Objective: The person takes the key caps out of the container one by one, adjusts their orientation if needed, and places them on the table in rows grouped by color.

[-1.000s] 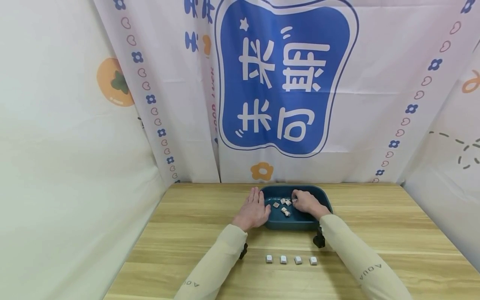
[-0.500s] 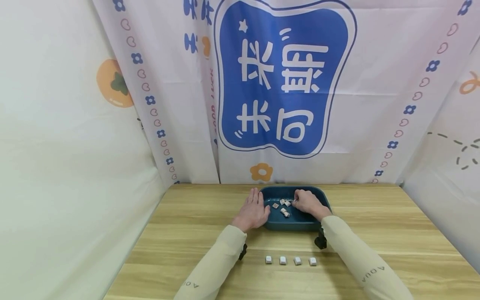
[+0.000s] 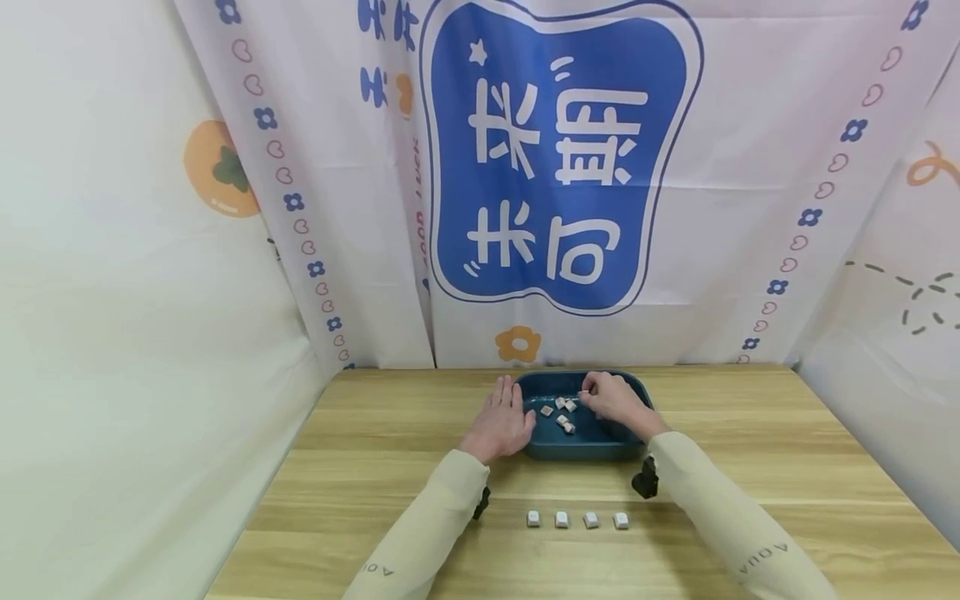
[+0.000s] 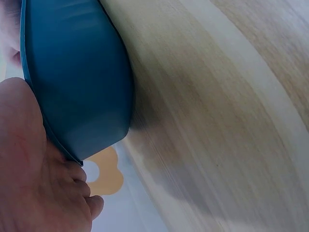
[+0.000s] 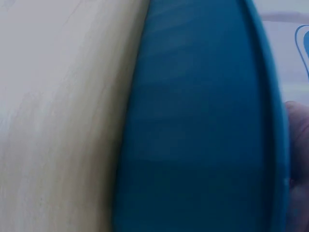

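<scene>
A dark teal tray (image 3: 585, 452) stands near the back of the table. My left hand (image 3: 498, 423) rests with straight fingers against its left end; in the left wrist view the thumb side lies along the tray's rim (image 4: 36, 96). Inside the tray, my right hand (image 3: 613, 400) pinches a small pale keycap (image 3: 583, 392), mostly hidden by the fingertips. Several more keycaps (image 3: 562, 421) lie loosely on the tray floor, left of that hand. In the right wrist view the tray's outer wall (image 5: 198, 121) covers most of the hand.
In front of the tray, several white keycaps (image 3: 562, 519) stand in a spaced row on the wooden table (image 3: 405, 417). A printed cloth (image 3: 375, 292) hangs right behind the table's back edge. Black wrist cameras (image 3: 647, 479) sit under the sleeves.
The fingertips of my right hand have risen a little from the tray floor with the keycap. My left hand stays at the tray's end. The head view has shifted slightly.
</scene>
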A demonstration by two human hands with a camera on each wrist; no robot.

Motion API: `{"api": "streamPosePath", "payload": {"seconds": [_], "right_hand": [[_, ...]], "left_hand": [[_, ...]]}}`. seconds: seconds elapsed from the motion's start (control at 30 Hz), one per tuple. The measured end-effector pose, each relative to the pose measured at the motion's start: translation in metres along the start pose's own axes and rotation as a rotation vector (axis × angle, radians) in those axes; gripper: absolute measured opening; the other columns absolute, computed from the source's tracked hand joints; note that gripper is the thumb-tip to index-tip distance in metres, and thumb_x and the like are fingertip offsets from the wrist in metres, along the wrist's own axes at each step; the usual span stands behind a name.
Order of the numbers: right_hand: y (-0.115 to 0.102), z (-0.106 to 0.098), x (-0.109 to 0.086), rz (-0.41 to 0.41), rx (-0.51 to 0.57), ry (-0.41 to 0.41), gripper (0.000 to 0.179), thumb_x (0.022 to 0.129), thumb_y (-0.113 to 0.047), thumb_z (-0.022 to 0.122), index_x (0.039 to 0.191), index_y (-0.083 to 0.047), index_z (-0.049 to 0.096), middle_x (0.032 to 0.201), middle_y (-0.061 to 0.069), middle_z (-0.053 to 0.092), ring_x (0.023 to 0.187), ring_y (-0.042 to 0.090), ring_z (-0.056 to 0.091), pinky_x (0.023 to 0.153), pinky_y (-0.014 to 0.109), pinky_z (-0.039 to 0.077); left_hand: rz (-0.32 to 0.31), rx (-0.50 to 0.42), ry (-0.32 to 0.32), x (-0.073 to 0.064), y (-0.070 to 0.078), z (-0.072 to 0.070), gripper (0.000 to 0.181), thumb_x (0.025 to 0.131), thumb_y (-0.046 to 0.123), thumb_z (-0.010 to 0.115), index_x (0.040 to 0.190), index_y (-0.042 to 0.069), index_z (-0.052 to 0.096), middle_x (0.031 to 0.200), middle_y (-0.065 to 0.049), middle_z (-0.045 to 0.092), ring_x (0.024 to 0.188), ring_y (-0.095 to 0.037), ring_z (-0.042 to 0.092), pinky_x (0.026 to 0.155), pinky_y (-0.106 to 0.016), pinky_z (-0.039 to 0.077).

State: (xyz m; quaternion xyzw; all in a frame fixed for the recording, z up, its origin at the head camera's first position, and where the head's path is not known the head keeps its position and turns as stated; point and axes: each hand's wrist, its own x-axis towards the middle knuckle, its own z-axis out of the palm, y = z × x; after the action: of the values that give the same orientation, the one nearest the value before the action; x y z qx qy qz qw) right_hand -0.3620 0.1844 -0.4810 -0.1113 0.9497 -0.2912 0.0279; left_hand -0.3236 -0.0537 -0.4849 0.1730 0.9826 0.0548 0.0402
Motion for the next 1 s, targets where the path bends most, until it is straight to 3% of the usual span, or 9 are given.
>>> {"api": "streamPosePath", "payload": {"seconds": [0.33,0.63,0.9,1.0], "right_hand": [[-0.005,-0.009,-0.009,-0.018,0.087,0.025,0.015,0.096,-0.023,0.059,0.1,-0.008,0.061,0.091,0.006,0.071,0.063,0.014,0.067,0.061,0.03,0.053],[-0.007,-0.015,-0.021,-0.095,0.171,0.048,0.019,0.098,-0.024,0.057,0.107,-0.008,0.06,0.096,0.017,0.073,0.071,0.022,0.071,0.065,0.031,0.052],[-0.007,-0.018,-0.032,-0.133,0.203,0.084,0.026,0.098,-0.021,0.057,0.118,-0.006,0.064,0.09,0.007,0.073,0.072,0.028,0.071,0.06,0.03,0.05],[-0.007,-0.019,-0.038,-0.145,0.219,0.075,0.027,0.099,-0.02,0.056,0.121,-0.005,0.064,0.094,0.01,0.073,0.074,0.031,0.07,0.059,0.029,0.049]], "left_hand": [[0.002,-0.004,-0.003,-0.002,0.0,-0.002,0.066,0.106,0.042,0.022,0.157,0.0,0.014,0.166,-0.017,0.001,0.154,-0.031,0.001,0.124,-0.046,0.016],[0.002,0.006,-0.005,-0.003,0.0,-0.004,0.066,0.106,0.043,0.022,0.157,0.001,0.015,0.166,-0.016,0.003,0.154,-0.03,0.002,0.124,-0.045,0.016],[0.0,0.004,-0.003,-0.002,0.0,-0.003,0.066,0.106,0.043,0.021,0.157,0.001,0.014,0.166,-0.016,0.002,0.154,-0.03,0.001,0.125,-0.044,0.015],[0.0,-0.003,-0.003,-0.003,-0.001,-0.004,0.066,0.106,0.042,0.022,0.157,0.001,0.014,0.166,-0.016,0.002,0.154,-0.03,0.0,0.125,-0.044,0.015]]}}
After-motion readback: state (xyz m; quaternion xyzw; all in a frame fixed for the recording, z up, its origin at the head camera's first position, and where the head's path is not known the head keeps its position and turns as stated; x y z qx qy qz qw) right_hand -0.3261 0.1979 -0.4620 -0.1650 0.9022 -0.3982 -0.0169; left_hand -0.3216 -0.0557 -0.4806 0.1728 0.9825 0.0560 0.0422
